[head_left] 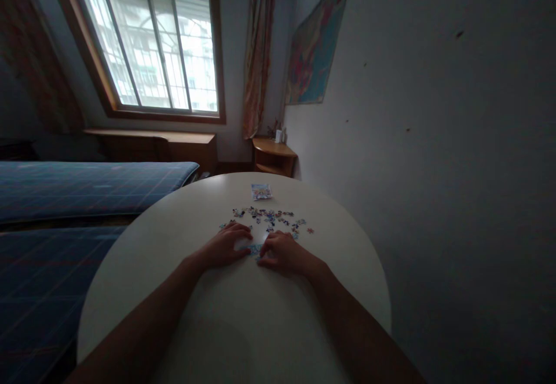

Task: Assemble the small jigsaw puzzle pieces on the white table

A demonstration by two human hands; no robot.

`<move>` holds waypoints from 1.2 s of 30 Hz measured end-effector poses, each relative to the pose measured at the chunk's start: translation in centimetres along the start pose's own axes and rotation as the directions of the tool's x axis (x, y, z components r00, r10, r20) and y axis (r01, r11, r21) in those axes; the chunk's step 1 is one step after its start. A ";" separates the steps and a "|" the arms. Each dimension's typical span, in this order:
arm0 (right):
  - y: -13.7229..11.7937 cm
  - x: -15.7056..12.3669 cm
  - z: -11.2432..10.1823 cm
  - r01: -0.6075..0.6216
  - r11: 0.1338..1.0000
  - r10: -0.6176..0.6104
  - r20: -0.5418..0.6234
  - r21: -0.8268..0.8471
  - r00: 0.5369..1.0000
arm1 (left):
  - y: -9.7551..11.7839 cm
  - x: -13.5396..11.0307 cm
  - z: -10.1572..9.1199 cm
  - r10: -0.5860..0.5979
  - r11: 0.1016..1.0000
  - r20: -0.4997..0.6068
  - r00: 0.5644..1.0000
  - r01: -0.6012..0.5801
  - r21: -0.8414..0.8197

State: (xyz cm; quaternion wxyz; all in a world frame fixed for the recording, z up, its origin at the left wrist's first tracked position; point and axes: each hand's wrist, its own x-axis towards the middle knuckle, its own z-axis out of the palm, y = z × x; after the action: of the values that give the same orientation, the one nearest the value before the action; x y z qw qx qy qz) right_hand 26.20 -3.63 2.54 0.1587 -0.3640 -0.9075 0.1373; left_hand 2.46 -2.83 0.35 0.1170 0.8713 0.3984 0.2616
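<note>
A few light-blue jigsaw puzzle pieces (254, 249) lie joined in a short strip on the white round table, between my two hands. My left hand (226, 246) rests at the strip's left with fingers stretched out and apart; its thumb tip touches the strip's left end. On the other side my right hand (284, 252) has its fingers bent and pinched around a small blue puzzle piece (259, 259), close to the strip's lower right edge. The fingers hide most of that piece. Loose puzzle pieces (270, 216) are scattered just beyond both hands, some partly covered by them.
The round table (208, 326) stands against a wall at the right. A small printed picture packet (261, 192) lies beyond the loose pieces. At the left are beds with blue plaid mattresses (87, 190). A corner shelf (274, 147) stands behind the table.
</note>
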 end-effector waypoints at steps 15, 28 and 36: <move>0.2 0.0 0.0 -0.030 0.999 0.030 -0.008 -0.017 1.000 | -0.1 0.1 -0.1 0.027 1.000 0.042 0.999 -0.028 0.013; 0.4 0.0 0.1 -0.019 0.999 0.019 0.019 -0.036 1.000 | 0.0 0.1 -0.1 0.044 0.999 0.051 0.998 -0.044 0.008; 0.4 0.1 0.4 -0.005 0.998 0.005 0.001 -0.056 1.000 | -0.4 0.0 0.2 0.061 0.998 0.040 0.997 -0.061 0.008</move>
State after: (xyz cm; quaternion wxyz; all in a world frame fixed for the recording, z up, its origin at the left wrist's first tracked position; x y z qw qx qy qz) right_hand 26.24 -3.29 2.06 0.1478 -0.3704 -0.9101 0.1125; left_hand 2.31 -2.56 -0.01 0.1131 0.8886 0.3703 0.2458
